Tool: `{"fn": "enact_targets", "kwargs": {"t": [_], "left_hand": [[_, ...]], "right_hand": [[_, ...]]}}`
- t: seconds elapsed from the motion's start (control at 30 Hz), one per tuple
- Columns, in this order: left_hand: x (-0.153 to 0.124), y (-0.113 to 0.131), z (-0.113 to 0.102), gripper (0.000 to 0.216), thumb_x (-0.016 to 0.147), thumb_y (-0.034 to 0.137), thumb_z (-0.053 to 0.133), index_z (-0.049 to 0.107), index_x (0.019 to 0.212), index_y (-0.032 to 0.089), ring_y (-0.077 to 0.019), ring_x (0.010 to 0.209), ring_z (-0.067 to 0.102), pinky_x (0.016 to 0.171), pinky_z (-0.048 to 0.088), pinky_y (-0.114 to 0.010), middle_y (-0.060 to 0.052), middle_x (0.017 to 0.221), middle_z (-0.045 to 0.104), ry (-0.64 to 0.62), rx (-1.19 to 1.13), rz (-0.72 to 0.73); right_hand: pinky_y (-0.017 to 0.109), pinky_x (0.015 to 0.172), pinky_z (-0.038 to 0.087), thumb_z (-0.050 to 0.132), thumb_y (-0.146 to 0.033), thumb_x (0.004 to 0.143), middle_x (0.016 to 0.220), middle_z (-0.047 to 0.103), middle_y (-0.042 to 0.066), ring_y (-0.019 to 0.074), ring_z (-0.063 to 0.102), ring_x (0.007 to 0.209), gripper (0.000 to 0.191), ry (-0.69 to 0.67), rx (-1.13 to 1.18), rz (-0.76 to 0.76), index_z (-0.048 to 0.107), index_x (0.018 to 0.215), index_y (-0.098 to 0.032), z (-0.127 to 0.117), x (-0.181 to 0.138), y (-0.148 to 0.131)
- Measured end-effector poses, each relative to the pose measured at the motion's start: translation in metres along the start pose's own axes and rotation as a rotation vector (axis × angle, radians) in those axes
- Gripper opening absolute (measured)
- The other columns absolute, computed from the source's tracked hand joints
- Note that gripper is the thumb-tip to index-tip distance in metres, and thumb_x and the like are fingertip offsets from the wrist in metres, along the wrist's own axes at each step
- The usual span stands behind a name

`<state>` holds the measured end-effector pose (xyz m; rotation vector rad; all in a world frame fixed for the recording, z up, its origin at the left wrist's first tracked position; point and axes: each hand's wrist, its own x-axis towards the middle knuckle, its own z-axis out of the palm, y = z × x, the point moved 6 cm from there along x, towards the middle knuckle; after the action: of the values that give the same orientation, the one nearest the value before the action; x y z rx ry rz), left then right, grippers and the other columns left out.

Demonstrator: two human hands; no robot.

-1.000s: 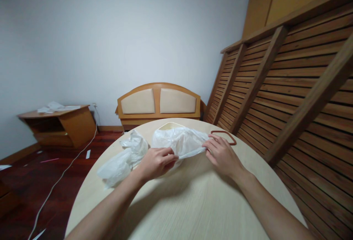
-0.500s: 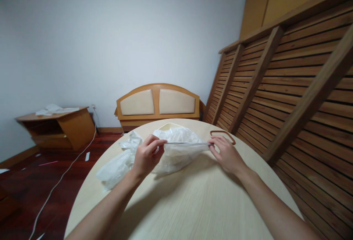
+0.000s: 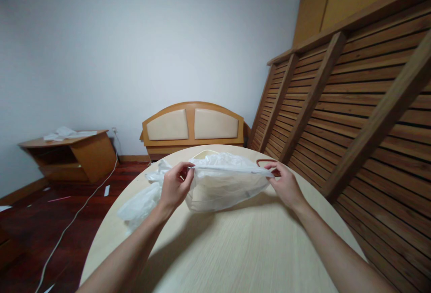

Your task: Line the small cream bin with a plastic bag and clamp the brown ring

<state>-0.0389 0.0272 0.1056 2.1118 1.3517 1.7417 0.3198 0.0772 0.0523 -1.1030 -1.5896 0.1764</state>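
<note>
A translucent white plastic bag [image 3: 225,189] is stretched taut by its upper edge between my two hands, above the round pale wooden table [image 3: 242,248]. My left hand [image 3: 177,183] pinches the edge at one end. At the other end my right hand [image 3: 285,184] pinches it between thumb and fingers. Behind the bag the corner of a cream-coloured thing [image 3: 204,153] shows; the bag hides most of it. Just beyond my right hand lies a brown loop-shaped handle [image 3: 266,161], partly covered by my fingers. Crumpled white plastic bags [image 3: 141,207] lie left of my left hand.
A wooden headboard [image 3: 191,138] with two cream panels stands behind the table. Slatted wooden panels [image 3: 336,99] lean along the right. At the left are a low desk [image 3: 81,153] with white sheets on it and a white cable [image 3: 77,216] across the dark red floor.
My hands have moved farther apart, the left one leftward and the right one rightward. The bag's edge between them is now wider, and its front hangs more spread out.
</note>
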Motion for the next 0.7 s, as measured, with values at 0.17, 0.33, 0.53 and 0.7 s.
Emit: {"fn": "enact_targets", "kwargs": {"t": [0.17, 0.33, 0.53, 0.7], "left_hand": [[0.007, -0.020, -0.010, 0.022, 0.084, 0.036, 0.062, 0.068, 0.089, 0.016, -0.0119, 0.057, 0.054, 0.052, 0.041, -0.021, -0.001, 0.072, 0.066, 0.103, -0.099, -0.177], [0.013, -0.038, -0.019, 0.026, 0.078, 0.040, 0.065, 0.068, 0.086, 0.016, -0.0143, 0.064, 0.057, 0.057, 0.045, -0.023, -0.003, 0.078, 0.067, 0.198, -0.188, -0.279], [0.014, -0.046, -0.020, 0.027, 0.077, 0.041, 0.064, 0.067, 0.087, 0.015, -0.0156, 0.069, 0.060, 0.060, 0.047, -0.023, -0.004, 0.081, 0.068, 0.222, -0.217, -0.306], [0.013, -0.043, -0.022, 0.027, 0.078, 0.039, 0.063, 0.067, 0.088, 0.015, -0.0158, 0.071, 0.061, 0.061, 0.047, -0.023, -0.004, 0.082, 0.068, 0.241, -0.199, -0.307]], "right_hand": [[0.041, 0.083, 0.054, 0.063, -0.028, 0.082, 0.102, 0.070, 0.009, 0.0224, 0.064, 0.088, 0.021, -0.120, 0.030, 0.016, 0.066, 0.100, -0.019, 0.007, -0.002, 0.007], [0.040, 0.082, 0.054, 0.060, -0.033, 0.086, 0.096, 0.071, 0.008, 0.0225, 0.066, 0.089, 0.021, -0.137, 0.038, 0.069, 0.065, 0.101, -0.019, 0.008, -0.003, 0.016], [0.040, 0.080, 0.055, 0.058, -0.034, 0.084, 0.090, 0.071, 0.007, 0.0227, 0.067, 0.084, 0.020, -0.174, 0.176, 0.164, 0.066, 0.095, -0.018, 0.016, -0.005, 0.023], [0.041, 0.091, 0.054, 0.063, -0.026, 0.083, 0.111, 0.071, 0.011, 0.0238, 0.067, 0.106, 0.039, -0.458, 0.404, 0.197, 0.063, 0.122, -0.020, 0.028, -0.017, 0.009]]}}
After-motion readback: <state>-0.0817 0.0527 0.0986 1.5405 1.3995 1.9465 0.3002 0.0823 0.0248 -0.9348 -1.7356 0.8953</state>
